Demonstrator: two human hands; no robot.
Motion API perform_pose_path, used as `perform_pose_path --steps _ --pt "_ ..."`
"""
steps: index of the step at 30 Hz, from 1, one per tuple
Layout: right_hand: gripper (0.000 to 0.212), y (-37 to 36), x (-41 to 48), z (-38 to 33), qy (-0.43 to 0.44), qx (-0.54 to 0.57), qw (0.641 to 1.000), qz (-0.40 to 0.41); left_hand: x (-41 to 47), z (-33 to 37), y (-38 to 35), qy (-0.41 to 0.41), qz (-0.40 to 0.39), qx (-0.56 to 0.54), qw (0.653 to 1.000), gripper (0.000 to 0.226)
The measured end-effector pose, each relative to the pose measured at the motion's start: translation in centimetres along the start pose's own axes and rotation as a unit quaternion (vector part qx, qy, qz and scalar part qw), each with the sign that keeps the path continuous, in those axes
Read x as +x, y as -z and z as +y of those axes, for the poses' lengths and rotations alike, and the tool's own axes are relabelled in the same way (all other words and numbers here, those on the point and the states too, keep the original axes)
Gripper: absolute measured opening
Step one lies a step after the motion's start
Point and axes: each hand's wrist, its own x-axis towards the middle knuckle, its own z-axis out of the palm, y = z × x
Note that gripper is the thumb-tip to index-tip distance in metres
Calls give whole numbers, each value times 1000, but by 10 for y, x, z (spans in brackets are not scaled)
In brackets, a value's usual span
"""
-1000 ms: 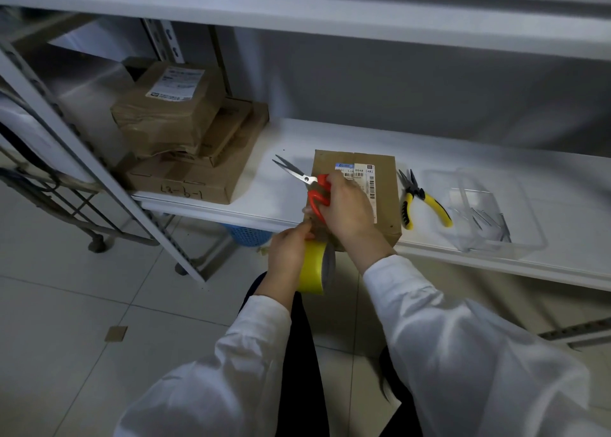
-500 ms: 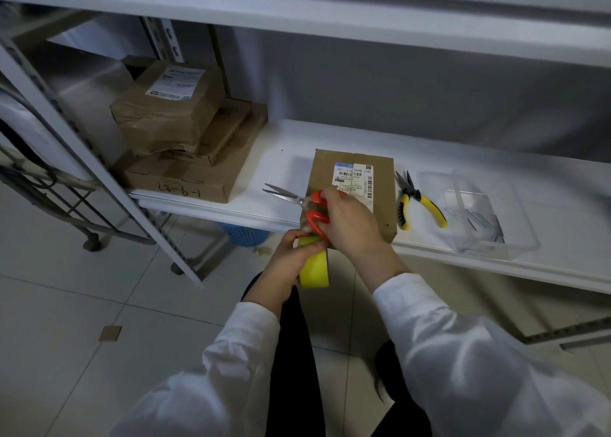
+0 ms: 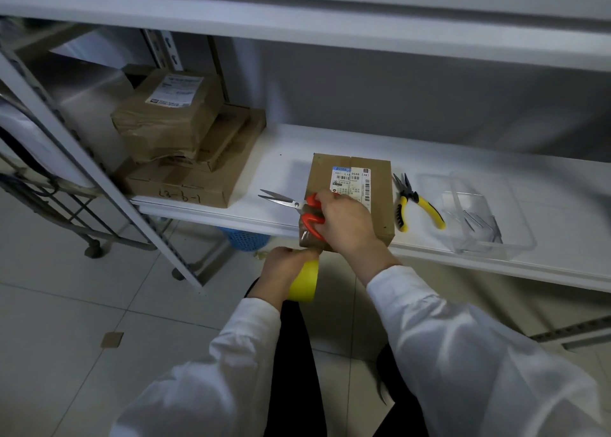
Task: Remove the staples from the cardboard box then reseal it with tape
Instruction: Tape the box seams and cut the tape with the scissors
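A small cardboard box (image 3: pixel 380 185) with a barcode label lies at the front edge of the white shelf (image 3: pixel 284 159). My right hand (image 3: pixel 347 225) grips orange-handled scissors (image 3: pixel 299 207) at the box's near left corner, blades pointing left. Below the shelf edge my left hand (image 3: pixel 281 268) holds a yellow roll of tape (image 3: pixel 304 283). A strip of brownish tape (image 3: pixel 309 235) runs from the roll up to the box's front corner.
Yellow-handled pliers (image 3: pixel 410 202) lie right of the box, beside a clear plastic tray (image 3: pixel 476 218) holding several staples. Stacked cardboard parcels (image 3: pixel 185 145) fill the shelf's left end. A slanted metal upright (image 3: pixel 99 179) and a blue basket (image 3: pixel 246 240) stand below left.
The scissors have swung down from a raised tilt to point level leftward. My left hand has drawn the tape roll lower, below the shelf edge.
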Motion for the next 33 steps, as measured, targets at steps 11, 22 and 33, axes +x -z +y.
perform_pose_path --steps 11,22,33 --pt "43 -2 -2 -1 18 -9 1000 4 -4 -4 -3 -63 0 -28 998 22" --pt "38 9 -4 12 33 35 999 -24 7 -6 -11 -28 4 -74 997 17" --pt "46 44 -15 36 -67 178 970 -150 5 -1 -9 -16 44 -139 989 13"
